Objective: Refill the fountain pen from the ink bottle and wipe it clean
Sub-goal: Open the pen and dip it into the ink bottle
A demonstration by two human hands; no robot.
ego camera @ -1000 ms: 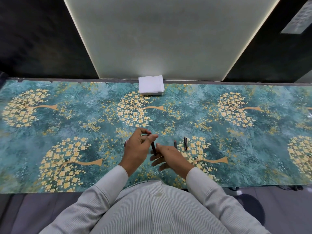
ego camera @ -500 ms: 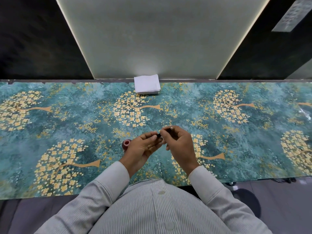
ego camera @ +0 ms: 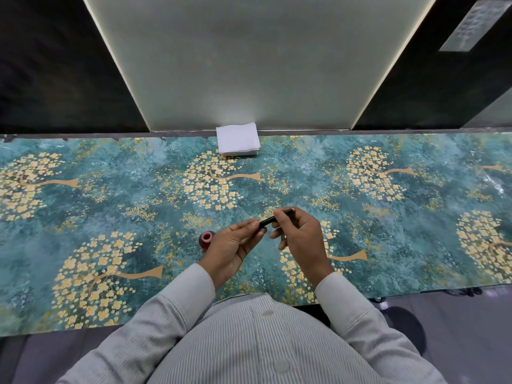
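Both hands hold a slim black fountain pen (ego camera: 268, 220) above the table's near middle. My left hand (ego camera: 235, 246) pinches its near end between thumb and fingertips, palm turned up. My right hand (ego camera: 300, 236) grips the far part, whose gold-trimmed tip pokes out past the forefinger. A small ink bottle (ego camera: 206, 239) with a reddish open mouth stands on the table just left of my left hand, partly hidden by the wrist. The pen's nib is not visible.
A stack of white tissues (ego camera: 238, 139) lies at the back edge against the pale wall panel. The table (ego camera: 110, 195) wears a teal cloth printed with golden trees. Its near edge runs right in front of my body.
My right hand picked a pen part off the table and brought it up to the piece in my left hand. Both hands now hold the pen together, slightly higher and more to the right.
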